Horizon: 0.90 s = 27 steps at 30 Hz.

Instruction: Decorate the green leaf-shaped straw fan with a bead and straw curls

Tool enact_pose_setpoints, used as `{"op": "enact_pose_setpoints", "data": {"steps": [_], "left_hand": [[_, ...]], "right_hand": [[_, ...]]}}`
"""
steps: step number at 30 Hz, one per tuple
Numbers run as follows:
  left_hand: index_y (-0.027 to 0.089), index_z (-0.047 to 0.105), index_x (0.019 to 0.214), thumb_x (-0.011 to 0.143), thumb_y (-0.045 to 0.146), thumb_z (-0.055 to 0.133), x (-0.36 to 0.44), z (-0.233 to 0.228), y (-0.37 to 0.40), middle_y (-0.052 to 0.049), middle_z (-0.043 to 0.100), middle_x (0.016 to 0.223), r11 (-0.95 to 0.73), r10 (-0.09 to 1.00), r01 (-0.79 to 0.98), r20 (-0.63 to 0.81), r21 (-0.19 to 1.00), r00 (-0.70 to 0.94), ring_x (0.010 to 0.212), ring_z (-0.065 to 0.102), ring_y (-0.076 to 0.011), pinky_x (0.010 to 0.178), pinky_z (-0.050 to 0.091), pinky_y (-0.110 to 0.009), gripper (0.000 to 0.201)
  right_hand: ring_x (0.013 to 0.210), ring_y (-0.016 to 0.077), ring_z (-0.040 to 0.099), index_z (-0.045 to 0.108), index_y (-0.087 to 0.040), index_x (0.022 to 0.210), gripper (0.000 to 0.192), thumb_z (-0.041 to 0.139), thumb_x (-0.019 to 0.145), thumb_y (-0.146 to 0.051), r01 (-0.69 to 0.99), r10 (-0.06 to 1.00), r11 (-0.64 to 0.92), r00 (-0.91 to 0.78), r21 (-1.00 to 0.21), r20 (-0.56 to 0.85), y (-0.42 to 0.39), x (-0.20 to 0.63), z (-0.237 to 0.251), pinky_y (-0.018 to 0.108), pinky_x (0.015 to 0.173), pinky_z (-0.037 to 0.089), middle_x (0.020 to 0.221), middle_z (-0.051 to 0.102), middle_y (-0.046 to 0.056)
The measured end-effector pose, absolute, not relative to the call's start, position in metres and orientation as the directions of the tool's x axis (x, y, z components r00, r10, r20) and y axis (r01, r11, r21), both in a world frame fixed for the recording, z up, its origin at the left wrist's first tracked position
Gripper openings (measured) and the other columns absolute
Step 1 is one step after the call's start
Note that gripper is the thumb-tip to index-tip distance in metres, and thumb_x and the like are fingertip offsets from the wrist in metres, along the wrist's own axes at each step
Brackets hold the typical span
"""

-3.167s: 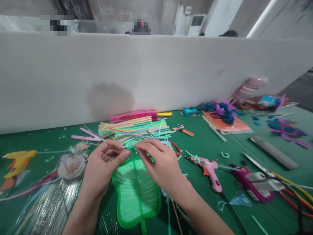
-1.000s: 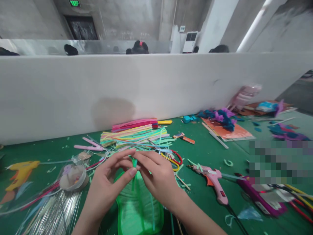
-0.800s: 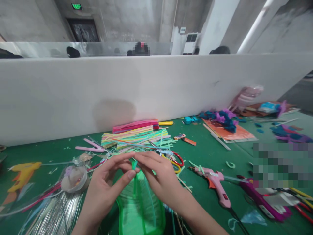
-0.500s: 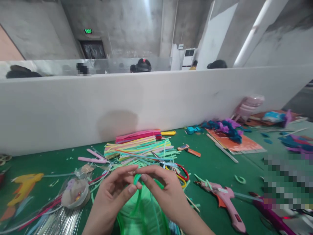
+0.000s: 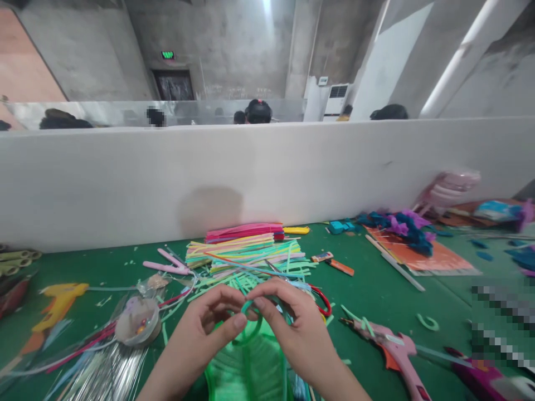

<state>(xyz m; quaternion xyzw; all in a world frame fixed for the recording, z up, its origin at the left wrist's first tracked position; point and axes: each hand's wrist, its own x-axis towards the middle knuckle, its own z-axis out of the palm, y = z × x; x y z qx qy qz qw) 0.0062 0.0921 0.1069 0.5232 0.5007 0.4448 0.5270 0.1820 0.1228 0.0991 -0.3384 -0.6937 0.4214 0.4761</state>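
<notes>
My left hand (image 5: 203, 334) and my right hand (image 5: 296, 326) meet at the middle front, thumbs and fingertips pinched on a green pipe cleaner (image 5: 253, 332) bent into a loop. Below the fingers is a translucent green ribbed piece (image 5: 228, 367), partly covered by my hands and cut off by the bottom edge; I cannot tell what it is. Just beyond my fingers lies a pile of pastel pipe cleaners (image 5: 246, 253). Red-handled scissors (image 5: 324, 303) show beside my right hand, their lower part hidden.
To the left are a yellow glue gun (image 5: 62, 298), a small tub of beads (image 5: 140, 326) and pink tongs (image 5: 169, 263). A pink glue gun (image 5: 397, 348) lies on the right. The white partition (image 5: 125, 184) closes off the table's back, with blue and purple petals (image 5: 412, 231) near it.
The view has swung slightly left, so things sit farther right. The green pipe cleaner now shows as a rounder loop below my fingertips; both hands keep their pinch.
</notes>
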Motion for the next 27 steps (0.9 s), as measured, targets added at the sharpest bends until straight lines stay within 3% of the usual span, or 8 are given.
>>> {"op": "enact_pose_setpoints", "data": {"steps": [9, 14, 16, 20, 23, 27], "left_hand": [[0.019, 0.066, 0.08, 0.073, 0.043, 0.078, -0.001, 0.093, 0.095, 0.002, 0.054, 0.072, 0.124, 0.977, -0.037, -0.116, 0.992, 0.177, 0.069, 0.047, -0.0111, 0.064, 0.038, -0.021, 0.028], [0.017, 0.065, 0.076, 0.086, 0.049, 0.062, 0.002, 0.091, 0.095, 0.0, 0.053, 0.072, 0.202, 0.957, -0.182, -0.154, 0.962, 0.246, 0.068, 0.048, -0.0124, 0.059, 0.041, -0.022, 0.033], [0.016, 0.066, 0.078, 0.084, 0.048, 0.064, 0.004, 0.093, 0.095, -0.001, 0.053, 0.073, 0.2, 0.953, -0.197, -0.144, 0.96, 0.267, 0.068, 0.048, -0.0121, 0.058, 0.041, -0.022, 0.033], [0.017, 0.067, 0.091, 0.074, 0.045, 0.076, 0.009, 0.098, 0.095, -0.001, 0.057, 0.08, 0.147, 0.962, -0.114, -0.116, 0.983, 0.246, 0.07, 0.047, -0.0115, 0.061, 0.041, -0.021, 0.033], [0.018, 0.068, 0.092, 0.077, 0.04, 0.075, 0.013, 0.098, 0.094, -0.001, 0.06, 0.085, 0.131, 0.979, -0.004, -0.129, 0.991, 0.155, 0.074, 0.05, -0.0124, 0.065, 0.041, -0.022, 0.027], [0.016, 0.066, 0.082, 0.078, 0.04, 0.073, 0.014, 0.097, 0.097, 0.001, 0.056, 0.072, 0.146, 0.98, 0.019, -0.147, 0.989, 0.138, 0.066, 0.046, -0.0111, 0.06, 0.038, -0.021, 0.025]], "right_hand": [[0.081, 0.0124, 0.063, 0.069, -0.023, 0.091, 0.017, 0.056, 0.092, -0.013, 0.086, 0.826, 0.503, -0.339, -0.86, 0.45, 0.122, 0.179, 0.1, 0.024, 0.076, 0.047, 0.085, 0.069, -0.001], [0.086, 0.0134, 0.063, 0.068, -0.023, 0.093, 0.014, 0.056, 0.092, -0.014, 0.058, 0.803, 0.53, -0.354, -0.846, 0.479, 0.123, 0.18, 0.099, 0.027, 0.079, 0.048, 0.089, 0.069, 0.0], [0.087, 0.0138, 0.063, 0.068, -0.023, 0.094, 0.014, 0.056, 0.093, -0.015, 0.08, 0.803, 0.539, -0.348, -0.838, 0.484, 0.124, 0.18, 0.099, 0.028, 0.079, 0.048, 0.09, 0.069, 0.0], [0.089, 0.0144, 0.063, 0.067, -0.023, 0.095, 0.015, 0.056, 0.093, -0.015, 0.119, 0.808, 0.551, -0.326, -0.826, 0.492, 0.124, 0.178, 0.098, 0.03, 0.082, 0.049, 0.092, 0.068, 0.0], [0.09, 0.0149, 0.063, 0.067, -0.023, 0.096, 0.015, 0.056, 0.093, -0.014, 0.136, 0.815, 0.548, -0.309, -0.825, 0.49, 0.123, 0.177, 0.098, 0.03, 0.082, 0.048, 0.093, 0.068, 0.001], [0.08, 0.0138, 0.06, 0.065, -0.021, 0.092, 0.012, 0.054, 0.093, -0.019, 0.175, 0.854, 0.504, -0.246, -0.846, 0.458, 0.122, 0.182, 0.101, 0.024, 0.066, 0.046, 0.088, 0.065, 0.001]]}}
